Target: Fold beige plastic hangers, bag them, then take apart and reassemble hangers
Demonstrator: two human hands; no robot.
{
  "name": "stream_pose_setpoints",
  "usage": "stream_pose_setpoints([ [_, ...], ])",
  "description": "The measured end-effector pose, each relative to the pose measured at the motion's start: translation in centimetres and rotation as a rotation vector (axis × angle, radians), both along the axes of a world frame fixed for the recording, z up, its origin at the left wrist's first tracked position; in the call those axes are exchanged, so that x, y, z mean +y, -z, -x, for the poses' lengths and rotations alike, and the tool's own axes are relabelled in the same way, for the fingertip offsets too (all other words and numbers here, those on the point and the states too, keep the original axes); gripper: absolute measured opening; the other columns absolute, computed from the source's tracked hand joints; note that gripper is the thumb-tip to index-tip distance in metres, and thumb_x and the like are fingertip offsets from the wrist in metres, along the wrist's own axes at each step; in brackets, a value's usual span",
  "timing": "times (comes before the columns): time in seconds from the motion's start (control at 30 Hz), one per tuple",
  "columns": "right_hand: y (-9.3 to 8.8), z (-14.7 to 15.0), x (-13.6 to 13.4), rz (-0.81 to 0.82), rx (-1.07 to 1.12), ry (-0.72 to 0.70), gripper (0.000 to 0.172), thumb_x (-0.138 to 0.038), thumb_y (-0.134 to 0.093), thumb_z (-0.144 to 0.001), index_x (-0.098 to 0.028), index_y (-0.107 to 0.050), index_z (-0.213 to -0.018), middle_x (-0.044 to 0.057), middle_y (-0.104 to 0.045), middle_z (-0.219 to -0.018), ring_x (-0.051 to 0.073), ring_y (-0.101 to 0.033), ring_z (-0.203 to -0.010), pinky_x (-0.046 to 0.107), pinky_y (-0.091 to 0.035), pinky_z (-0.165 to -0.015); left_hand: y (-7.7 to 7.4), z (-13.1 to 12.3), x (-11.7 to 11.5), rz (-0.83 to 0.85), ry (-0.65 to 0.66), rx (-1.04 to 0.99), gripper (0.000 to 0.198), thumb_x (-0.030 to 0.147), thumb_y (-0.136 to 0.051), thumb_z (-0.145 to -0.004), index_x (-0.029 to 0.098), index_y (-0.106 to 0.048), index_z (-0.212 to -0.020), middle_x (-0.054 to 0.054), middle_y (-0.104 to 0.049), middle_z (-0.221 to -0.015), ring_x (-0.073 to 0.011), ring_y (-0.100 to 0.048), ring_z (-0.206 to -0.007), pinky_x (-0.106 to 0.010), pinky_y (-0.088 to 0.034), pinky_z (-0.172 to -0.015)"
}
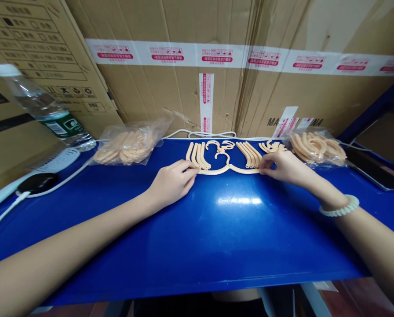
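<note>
A beige plastic hanger [217,171], with a curved hook at its middle, lies flat on the blue table [230,237]. My left hand [175,181] pinches the tip of its left arm, and my right hand [282,168] pinches the tip of its right arm. Just behind the left arm are several curved beige strips [197,155] in a row. A similar row of strips [249,154] lies behind the right arm. Loose beige hooks [220,149] sit between the rows, and more small pieces [272,146] lie behind my right hand.
Clear bags of beige parts stand at left [127,145] and right [317,147]. A bottle [60,121], a hairbrush [56,160] and a black round object [38,182] with a white cable are far left. A dark tablet-like device [378,169] lies right. Cardboard [164,97] stands behind.
</note>
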State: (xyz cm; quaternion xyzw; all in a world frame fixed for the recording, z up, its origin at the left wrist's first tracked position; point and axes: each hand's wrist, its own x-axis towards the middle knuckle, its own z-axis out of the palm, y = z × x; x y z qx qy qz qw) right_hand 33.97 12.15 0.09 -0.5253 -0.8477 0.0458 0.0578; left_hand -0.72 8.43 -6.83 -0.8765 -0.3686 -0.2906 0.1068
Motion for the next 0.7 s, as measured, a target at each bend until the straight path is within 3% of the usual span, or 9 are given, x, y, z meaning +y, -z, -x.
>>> stream_pose_setpoints([
  [0.1,-0.2,-0.5,0.1,0.019,-0.039,-0.019,0.01,-0.018,-0.062,-0.081,-0.02,-0.072,-0.082,0.003,-0.076,-0.081,0.02,-0.071,-0.076,0.027,-0.052,-0.072,-0.1,-0.1,0.2,0.1,-0.001,-0.152,0.023,0.019,-0.052,-0.096,0.017,-0.072,-0.109,-0.009,-0.075,-0.104,-0.0237,-0.07,-0.096,-0.035,-0.056,-0.082],
  [0.2,-0.7,-0.9,0.1,0.083,-0.045,-0.036,0.012,-0.021,-0.064,-0.081,-0.019,-0.073,-0.088,0.004,-0.077,-0.086,0.02,-0.071,-0.076,0.027,-0.053,-0.069,-0.3,0.0,0.5,0.263,-0.067,-0.405,0.023,0.024,-0.054,-0.095,0.016,-0.069,-0.111,-0.007,-0.074,-0.097,-0.0195,-0.069,-0.086,-0.028,-0.053,-0.071],
  [0.33,-1.4,-1.5,0.1,0.117,-0.085,-0.027,0.021,-0.022,-0.066,-0.079,-0.018,-0.074,-0.098,0.005,-0.078,-0.092,0.022,-0.073,-0.079,0.029,-0.055,-0.07,-0.7,0.4,0.9,0.417,-0.122,-0.672,0.023,0.026,-0.048,-0.095,0.015,-0.066,-0.103,-0.001,-0.066,-0.069,-0.0146,-0.063,-0.064,-0.024,-0.048,-0.061],
  [0.53,-1.5,-3.0,0.7,0.188,-0.2,0.016,0.028,-0.023,-0.065,-0.081,-0.015,-0.073,-0.107,0.011,-0.077,-0.102,0.026,-0.073,-0.087,0.034,-0.057,-0.075,-0.5,0.8,1.3,0.508,-0.13,-0.783,0.028,0.031,-0.055,-0.09,0.016,-0.064,-0.111,0.007,-0.046,-0.05,-0.011,-0.042,-0.044,-0.022,-0.033,-0.048],
  [0.63,-1.4,-3.3,0.8,0.217,-0.235,-0.001,0.029,-0.024,-0.064,-0.082,-0.014,-0.072,-0.108,0.013,-0.076,-0.106,0.027,-0.073,-0.089,0.034,-0.057,-0.076,-0.5,0.9,1.5,0.54,-0.173,-0.816,0.027,0.035,-0.057,-0.088,0.016,-0.068,-0.104,0.01,-0.035,-0.044,-0.0091,-0.028,-0.039,-0.023,-0.02,-0.043],
  [0.7,-1.5,-3.1,0.6,0.212,-0.253,-0.004,0.029,-0.025,-0.063,-0.084,-0.014,-0.072,-0.109,0.012,-0.076,-0.104,0.027,-0.073,-0.089,0.034,-0.056,-0.076,-0.4,0.9,1.6,0.583,-0.178,-0.815,0.025,0.036,-0.058,-0.086,0.016,-0.069,-0.098,0.008,-0.039,-0.045,-0.0095,-0.033,-0.039,-0.022,-0.024,-0.044],
])
